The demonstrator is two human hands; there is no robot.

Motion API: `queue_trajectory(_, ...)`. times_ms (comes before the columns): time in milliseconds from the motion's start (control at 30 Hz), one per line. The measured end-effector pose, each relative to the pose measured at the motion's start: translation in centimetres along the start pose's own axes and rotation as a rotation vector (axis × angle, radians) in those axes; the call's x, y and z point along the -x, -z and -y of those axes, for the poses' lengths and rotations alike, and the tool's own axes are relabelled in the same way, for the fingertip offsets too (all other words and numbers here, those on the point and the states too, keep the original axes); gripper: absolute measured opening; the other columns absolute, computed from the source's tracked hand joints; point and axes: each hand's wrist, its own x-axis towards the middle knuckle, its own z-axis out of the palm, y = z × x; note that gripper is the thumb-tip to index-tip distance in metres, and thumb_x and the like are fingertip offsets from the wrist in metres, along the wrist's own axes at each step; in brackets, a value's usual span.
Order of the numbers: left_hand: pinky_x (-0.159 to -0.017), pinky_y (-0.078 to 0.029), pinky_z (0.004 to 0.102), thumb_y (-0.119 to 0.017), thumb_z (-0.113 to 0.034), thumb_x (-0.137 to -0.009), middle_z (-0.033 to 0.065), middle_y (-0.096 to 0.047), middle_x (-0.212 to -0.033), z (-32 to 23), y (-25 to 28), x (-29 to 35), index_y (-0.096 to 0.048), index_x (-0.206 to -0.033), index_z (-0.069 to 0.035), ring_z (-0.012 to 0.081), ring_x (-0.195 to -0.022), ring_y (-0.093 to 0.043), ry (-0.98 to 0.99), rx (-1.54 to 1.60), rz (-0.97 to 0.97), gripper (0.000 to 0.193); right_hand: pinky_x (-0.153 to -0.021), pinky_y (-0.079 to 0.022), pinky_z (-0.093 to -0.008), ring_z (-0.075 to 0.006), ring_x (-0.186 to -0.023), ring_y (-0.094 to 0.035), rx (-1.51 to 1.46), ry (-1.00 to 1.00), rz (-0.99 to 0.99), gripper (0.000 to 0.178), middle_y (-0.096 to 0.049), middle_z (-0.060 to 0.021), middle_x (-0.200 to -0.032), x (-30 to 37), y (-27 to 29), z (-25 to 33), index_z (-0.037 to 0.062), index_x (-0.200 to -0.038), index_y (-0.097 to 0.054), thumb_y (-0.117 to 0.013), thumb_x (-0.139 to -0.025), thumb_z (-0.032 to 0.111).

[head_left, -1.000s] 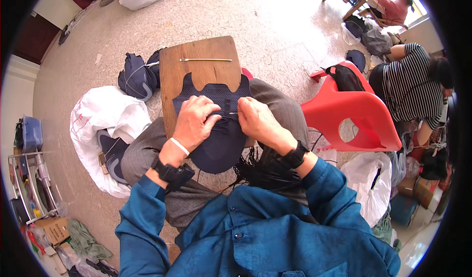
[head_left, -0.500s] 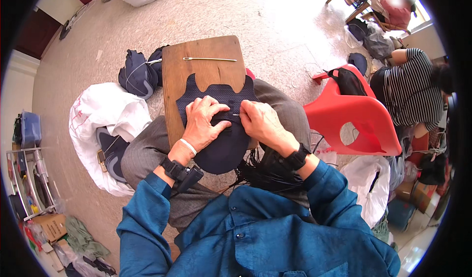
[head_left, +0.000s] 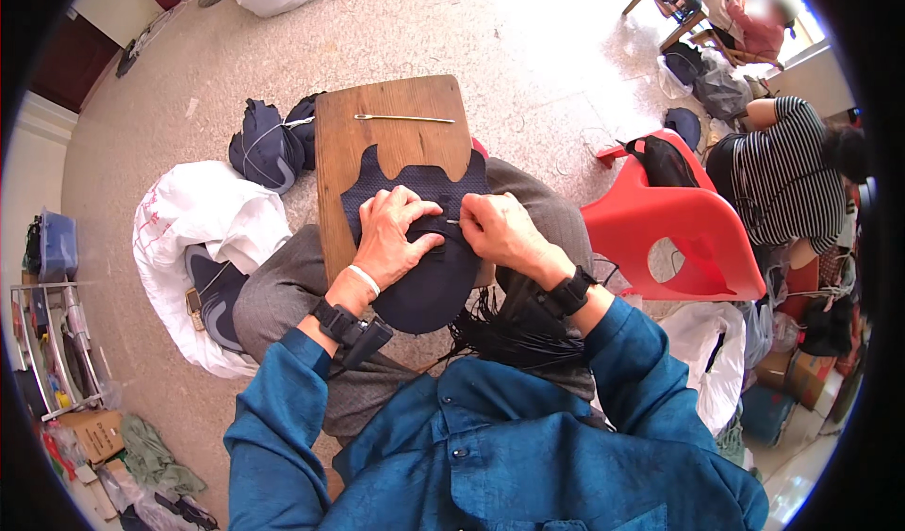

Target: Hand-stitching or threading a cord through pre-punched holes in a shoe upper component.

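A dark navy shoe upper (head_left: 452, 184), textured at its notched far end, lies over a wooden board (head_left: 391, 107) between my knees. A smooth, rounded dark piece (head_left: 424, 295) hangs at its near side. My left hand (head_left: 386, 239) holds the upper down, its thumb and fingers bent around a strip at the middle. Beside it, my right hand (head_left: 504, 234) is closed in a pinch at the same strip. A small pale metal tip (head_left: 452, 221) pokes out from its fingers; the rest is hidden. A long large-eyed needle (head_left: 405, 117) rests on the board's far part.
Black cords (head_left: 509, 338) hang over my right thigh. Left of the board are a tied dark bundle (head_left: 267, 145) and a white sack (head_left: 203, 220) with more uppers. A red plastic chair (head_left: 688, 220) stands at right, beside a person in a striped top (head_left: 792, 173).
My hands stay at the same strip of the upper with almost the same grip. The view has shifted slightly, and the board sits a little lower in it.
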Motion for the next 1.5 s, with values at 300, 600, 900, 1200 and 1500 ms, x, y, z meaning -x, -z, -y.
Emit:
queue_trajectory(300, -0.103, -0.033, 0.0421, -0.086, -0.027, -0.073, 0.0007, -0.06, -0.105, -0.3, 0.2, -0.1, -0.076, -0.108, -0.02, 0.0235, -0.107, -0.054, 0.02, 0.002, 0.019, 0.036, -0.068, -0.054, -0.0517, -0.0413, -0.074, -0.069, 0.024, 0.0, 0.059, 0.015, -0.067, -0.0202, -0.071, -1.2, 0.3, 0.2, 0.0044, -0.074, -0.064, -0.063, -0.085, 0.014)
queue_trajectory(600, -0.103, -0.034, 0.0416, -0.086, -0.027, -0.073, 0.0005, -0.06, -0.104, -0.2, -0.2, 0.0, -0.075, -0.107, -0.02, 0.0236, -0.106, -0.054, 0.012, 0.029, 0.001, 0.037, -0.07, -0.052, -0.0508, -0.0404, -0.077, -0.069, 0.023, -0.176, 0.082, 0.014, -0.068, -0.0196, -0.075, -0.9, 0.1, 0.0, 0.0051, -0.078, -0.067, -0.063, -0.084, 0.016)
queue_trajectory(900, -0.104, -0.033, 0.0422, -0.086, -0.027, -0.073, 0.0008, -0.06, -0.106, 0.0, -0.1, 0.1, -0.075, -0.107, -0.02, 0.0239, -0.107, -0.054, 0.009, 0.005, -0.003, 0.036, -0.077, -0.047, -0.0469, -0.0379, -0.08, -0.07, 0.117, -0.03, 0.132, 0.014, -0.069, -0.0169, -0.076, -1.3, 0.6, 1.2, 0.0066, -0.077, -0.066, -0.062, -0.085, 0.017)
queue_trajectory(1200, -0.102, -0.035, 0.0423, -0.084, -0.026, -0.076, 0.0006, -0.062, -0.103, -0.1, -0.2, 0.2, -0.077, -0.102, -0.019, 0.0233, -0.104, -0.055, -0.008, 0.026, -0.04, 0.028, -0.073, -0.053, -0.0541, -0.0405, -0.078, -0.071, 0.092, -0.109, 0.156, 0.016, -0.07, -0.0201, -0.076, -1.2, 0.8, 0.4, 0.0044, -0.077, -0.068, -0.06, -0.085, 0.016)
queue_trajectory(1500, -0.098, -0.036, 0.0408, -0.081, -0.02, -0.079, -0.0019, -0.063, -0.094, 0.3, -0.7, -0.2, -0.078, -0.091, -0.018, 0.0218, -0.098, -0.057, 0.038, 0.059, -0.073, 0.012, -0.071, -0.049, -0.0479, -0.0379, -0.074, -0.069, 0.34, 0.089, 0.241, 0.009, -0.068, -0.0171, -0.073, -2.1, 1.1, 1.4, 0.0052, -0.08, -0.064, -0.062, -0.086, 0.012)
